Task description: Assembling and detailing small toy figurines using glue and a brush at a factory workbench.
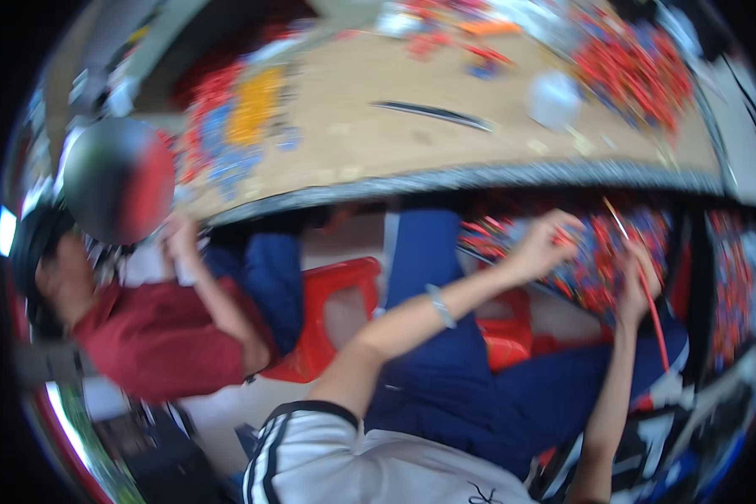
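Over a box of red and blue pieces (592, 269) at my lap, both hands are raised and slightly blurred. My left hand (548, 244), with a pale band on its wrist, has its fingers curled together. Something small and red shows at the fingertips, too blurred to name. To its right, my right hand (640, 281) is closed around a thin red cord-like length (657, 332). That length hangs below the hand, and a thin yellowish tip sticks out above it.
The brown worktable (336, 92) has a grey padded edge. On it lie a dark narrow blade-like strip (433, 115), a white container (554, 101), a red heap (634, 67) and yellow pieces (254, 105). A co-worker in maroon (168, 336) sits at left near a red stool (336, 311).
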A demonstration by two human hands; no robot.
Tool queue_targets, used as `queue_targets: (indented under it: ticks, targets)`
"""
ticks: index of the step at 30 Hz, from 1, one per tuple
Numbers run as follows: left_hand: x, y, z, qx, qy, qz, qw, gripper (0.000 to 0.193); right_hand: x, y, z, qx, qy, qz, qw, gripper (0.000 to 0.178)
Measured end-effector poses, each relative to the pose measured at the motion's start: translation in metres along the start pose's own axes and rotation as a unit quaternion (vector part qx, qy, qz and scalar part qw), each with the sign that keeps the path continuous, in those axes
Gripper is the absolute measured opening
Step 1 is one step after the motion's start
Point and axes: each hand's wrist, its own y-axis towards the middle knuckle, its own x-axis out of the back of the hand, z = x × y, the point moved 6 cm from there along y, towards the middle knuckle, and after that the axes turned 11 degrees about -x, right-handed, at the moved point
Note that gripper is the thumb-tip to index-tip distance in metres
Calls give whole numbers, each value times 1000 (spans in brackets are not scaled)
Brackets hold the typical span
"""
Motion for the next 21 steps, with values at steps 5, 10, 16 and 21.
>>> queue_targets:
  ticks: [5,10,16,21]
  targets:
    - [-12,-31,15,212,-90,28,973,31,-34,-10,-19,-70,56,97,991,18]
    - [-2,-38,12,144,32,76,986,41,-56,-12,-3,10,151,146,978,14]
    - [-33,-32,19,115,-5,70,991,42,-37,-17,-14,8,137,116,984,11]
    - [-23,-32,15,105,30,61,992,42,-45,-16,-12,-6,100,134,986,12]
